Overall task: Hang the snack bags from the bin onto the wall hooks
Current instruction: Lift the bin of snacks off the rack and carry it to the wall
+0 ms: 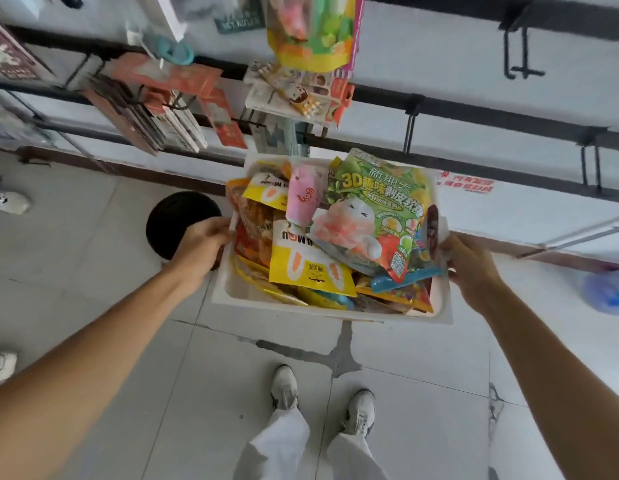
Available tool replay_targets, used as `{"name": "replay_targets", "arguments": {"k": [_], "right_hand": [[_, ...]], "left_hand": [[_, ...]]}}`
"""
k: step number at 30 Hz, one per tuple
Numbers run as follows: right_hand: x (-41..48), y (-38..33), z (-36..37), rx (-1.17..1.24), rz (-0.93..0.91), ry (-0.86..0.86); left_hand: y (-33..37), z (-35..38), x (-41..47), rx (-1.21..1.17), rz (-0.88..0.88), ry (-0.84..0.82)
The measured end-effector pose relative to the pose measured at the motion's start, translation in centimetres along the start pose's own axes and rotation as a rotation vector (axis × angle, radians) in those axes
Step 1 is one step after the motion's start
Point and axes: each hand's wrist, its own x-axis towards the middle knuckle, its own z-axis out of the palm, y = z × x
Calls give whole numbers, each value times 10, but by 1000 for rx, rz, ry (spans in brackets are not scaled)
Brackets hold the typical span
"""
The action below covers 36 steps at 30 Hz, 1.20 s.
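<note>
The snack bags [380, 209] pile in a white bin [332, 311] at mid-frame, above the floor [204, 368]. The left grip [200, 242] clasps its left rim, the right grip [469, 268] its right rim. Wall hooks [515, 53] cross the top, some carrying packets [155, 112].

White wall [439, 57], black rails [491, 116], pale grey tiled floor [214, 393], patched crack [339, 355]

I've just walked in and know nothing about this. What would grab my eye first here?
The white bin, heaped with bright snack bags, is held at its sides by the left hand and right hand in mid-frame; a big green bag lies on top. Above it, hung bags crowd the wall, while the black hooks at right are bare.
</note>
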Motion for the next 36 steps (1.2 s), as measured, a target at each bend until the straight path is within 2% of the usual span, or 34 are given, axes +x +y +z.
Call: {"name": "replay_targets", "arguments": {"k": [9, 17, 23, 32, 36], "right_hand": [[73, 61, 51, -60, 31, 10], [98, 106, 81, -113, 111, -28], [111, 105, 86, -89, 88, -2], [119, 108, 89, -122, 96, 17], [109, 108, 92, -207, 76, 40]], "left_hand": [[-70, 19, 72, 98, 21, -16], [-122, 22, 105, 273, -15, -34], [-129, 29, 118, 260, -13, 27], [-141, 24, 127, 289, 15, 4], [-153, 17, 125, 340, 24, -26]]}}
